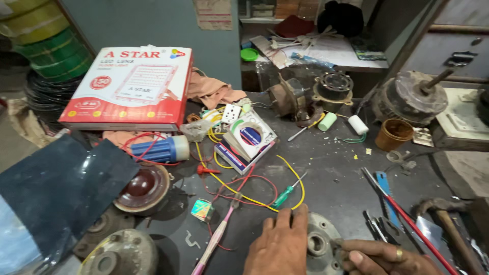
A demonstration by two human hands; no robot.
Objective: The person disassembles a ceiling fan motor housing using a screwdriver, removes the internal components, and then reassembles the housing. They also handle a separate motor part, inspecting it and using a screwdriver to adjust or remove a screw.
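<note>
My left hand (279, 247) lies flat on the dark workbench (336, 168) at the bottom centre, its fingers resting on the left edge of a grey round metal motor end plate (320, 243). From the right, my right hand (383, 257), with a ring on one finger, touches the plate's right edge with pinched fingertips; what it pinches is too small to tell. A green-handled screwdriver (286, 192) lies just above my left hand, among yellow and red wires (239, 191).
A large red and white carton (130, 86) stands at the back left. Small boxes (244, 142), a blue cylinder (159, 149), motor parts (407, 97), a brown cup (393, 133), a hammer (448, 219) and pliers (379, 226) crowd the bench.
</note>
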